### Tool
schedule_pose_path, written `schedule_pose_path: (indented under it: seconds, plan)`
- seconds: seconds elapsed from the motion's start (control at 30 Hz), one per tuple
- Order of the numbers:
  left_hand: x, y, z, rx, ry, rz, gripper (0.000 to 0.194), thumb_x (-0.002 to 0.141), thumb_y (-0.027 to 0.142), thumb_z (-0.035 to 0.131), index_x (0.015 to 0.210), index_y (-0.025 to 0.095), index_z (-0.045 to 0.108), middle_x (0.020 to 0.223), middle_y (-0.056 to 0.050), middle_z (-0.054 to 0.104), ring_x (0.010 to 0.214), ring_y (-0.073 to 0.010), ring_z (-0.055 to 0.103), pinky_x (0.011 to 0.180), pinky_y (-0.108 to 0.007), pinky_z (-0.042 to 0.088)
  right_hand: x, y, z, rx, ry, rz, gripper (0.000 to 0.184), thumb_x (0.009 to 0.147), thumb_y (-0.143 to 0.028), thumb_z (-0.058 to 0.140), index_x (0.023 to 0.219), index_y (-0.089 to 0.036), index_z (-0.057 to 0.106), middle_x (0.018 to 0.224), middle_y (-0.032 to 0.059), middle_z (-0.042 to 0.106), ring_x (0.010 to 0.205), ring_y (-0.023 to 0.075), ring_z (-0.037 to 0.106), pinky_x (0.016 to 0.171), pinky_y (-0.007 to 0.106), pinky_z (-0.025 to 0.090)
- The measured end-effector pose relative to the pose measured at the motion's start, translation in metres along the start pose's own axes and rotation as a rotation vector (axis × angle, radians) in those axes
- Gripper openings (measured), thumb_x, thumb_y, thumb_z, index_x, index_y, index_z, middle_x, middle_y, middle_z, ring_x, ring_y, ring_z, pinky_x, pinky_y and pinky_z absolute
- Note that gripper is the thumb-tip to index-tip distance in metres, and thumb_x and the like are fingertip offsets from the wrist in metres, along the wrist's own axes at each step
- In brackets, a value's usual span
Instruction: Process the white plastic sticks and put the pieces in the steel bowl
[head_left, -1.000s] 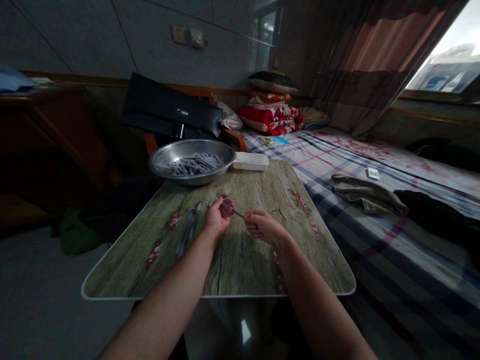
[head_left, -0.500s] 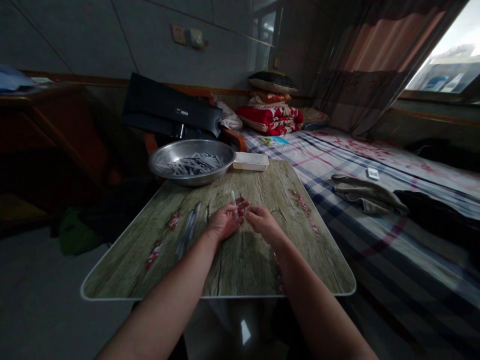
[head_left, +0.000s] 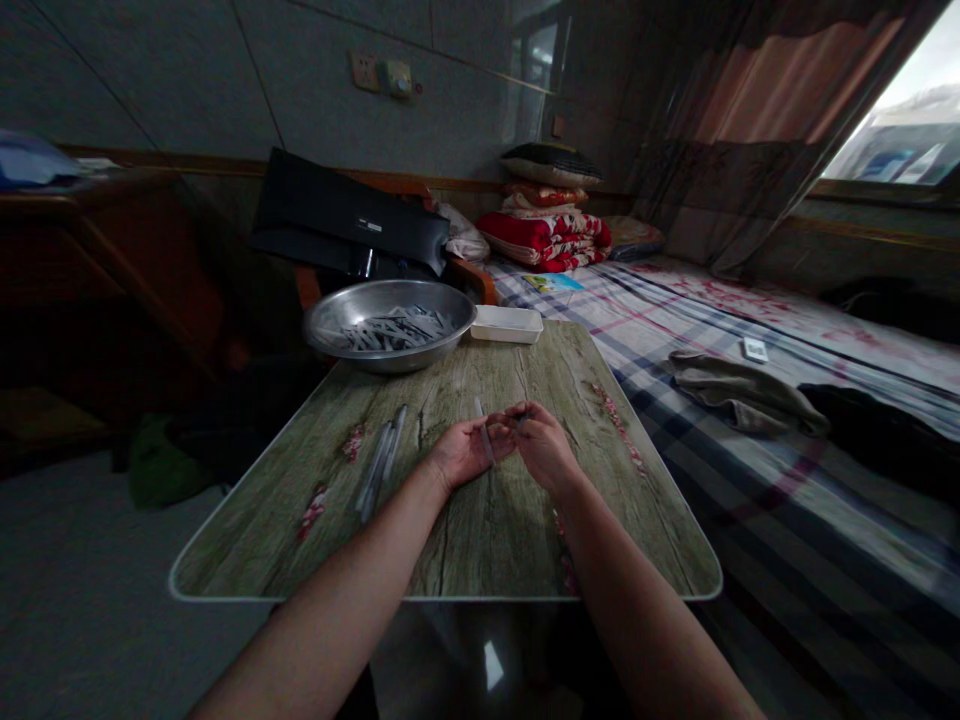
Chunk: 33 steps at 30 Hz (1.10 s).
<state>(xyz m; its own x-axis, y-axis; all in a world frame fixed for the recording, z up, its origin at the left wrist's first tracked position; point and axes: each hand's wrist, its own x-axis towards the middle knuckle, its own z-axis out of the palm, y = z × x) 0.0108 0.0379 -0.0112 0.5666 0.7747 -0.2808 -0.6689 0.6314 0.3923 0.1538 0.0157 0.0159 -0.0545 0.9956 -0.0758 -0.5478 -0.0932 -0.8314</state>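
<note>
Above the middle of the table, my left hand [head_left: 466, 452] is palm up, its fingers curled round a narrow translucent strip [head_left: 486, 440] that pokes out both above and below them. My right hand [head_left: 541, 442] is close against its fingertips, thumb and fingers pinched together. A small dark piece shows between the right fingers; its kind cannot be told. Several similar translucent strips [head_left: 382, 462] lie side by side on the tabletop, left of my left forearm. At the table's far left corner, a wide metal basin [head_left: 337, 345] holds a heap of pale and dark strips.
A white rectangular tray [head_left: 507, 335] stands beside the basin on the wood-patterned table [head_left: 255, 560]. Behind the basin a black monitor [head_left: 337, 220] leans on a chair. To the right is a bed [head_left: 750, 480] with crumpled clothing [head_left: 739, 390] and folded bedding [head_left: 547, 235].
My right hand has turned, its fingers curling more and rising slightly, and the thin dark piece that stood up between the hands is now mostly hidden. The view has shifted slightly.
</note>
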Motion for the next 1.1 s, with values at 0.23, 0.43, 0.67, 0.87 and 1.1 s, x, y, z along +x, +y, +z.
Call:
schedule_pose_path:
  seconds: [0.23,0.43,0.67,0.87,1.1]
  plan:
    - [0.003,-0.007,-0.002,-0.007,0.018,-0.023,0.026,0.096,0.015,0.040,0.089,0.010,0.065,0.083,-0.012,0.073,0.088,-0.0247,0.072,0.098,-0.048,0.050,0.000,0.012,0.001,-0.163,-0.007,-0.104,0.016,0.066,-0.021,0.061,0.081,-0.021,0.067,0.090,0.0007,0.070,0.084,0.0179,0.062,0.077,0.030,0.048]
    - [0.001,-0.006,0.006,-0.082,0.107,0.009,0.024,0.093,0.008,0.041,0.089,0.009,0.064,0.075,-0.009,0.070,0.072,-0.0177,0.070,0.094,-0.042,0.055,-0.002,0.005,0.002,-0.008,-0.043,-0.180,0.025,0.081,-0.043,0.062,0.084,-0.019,0.068,0.092,0.0076,0.073,0.089,0.0214,0.066,0.085,0.036,0.049]
    - [-0.008,-0.004,0.022,-0.085,0.307,0.030,0.020,0.092,0.005,0.044,0.094,0.007,0.064,0.080,-0.012,0.070,0.072,-0.0173,0.072,0.063,-0.025,0.059,0.010,0.000,-0.014,0.108,0.230,-0.233,0.019,0.076,-0.040,0.064,0.081,-0.021,0.064,0.085,0.0035,0.070,0.084,0.0188,0.066,0.075,0.032,0.050]
    - [-0.013,0.001,0.034,-0.121,0.453,0.107,0.019,0.085,0.000,0.044,0.080,0.012,0.058,0.064,-0.004,0.060,0.051,-0.0124,0.062,0.049,-0.023,0.055,0.011,0.004,-0.011,0.135,0.279,-0.174,0.014,0.067,-0.030,0.068,0.075,-0.021,0.062,0.080,0.0019,0.068,0.078,0.0168,0.065,0.068,0.027,0.048]
    - [-0.014,0.059,0.074,-0.132,0.529,0.294,0.020,0.084,0.001,0.041,0.083,0.016,0.055,0.071,-0.005,0.057,0.058,-0.0140,0.060,0.053,-0.025,0.056,0.011,0.005,-0.010,0.075,0.248,-0.089,0.012,0.061,-0.023,0.066,0.073,-0.020,0.062,0.078,0.0020,0.067,0.072,0.0162,0.063,0.063,0.027,0.048]
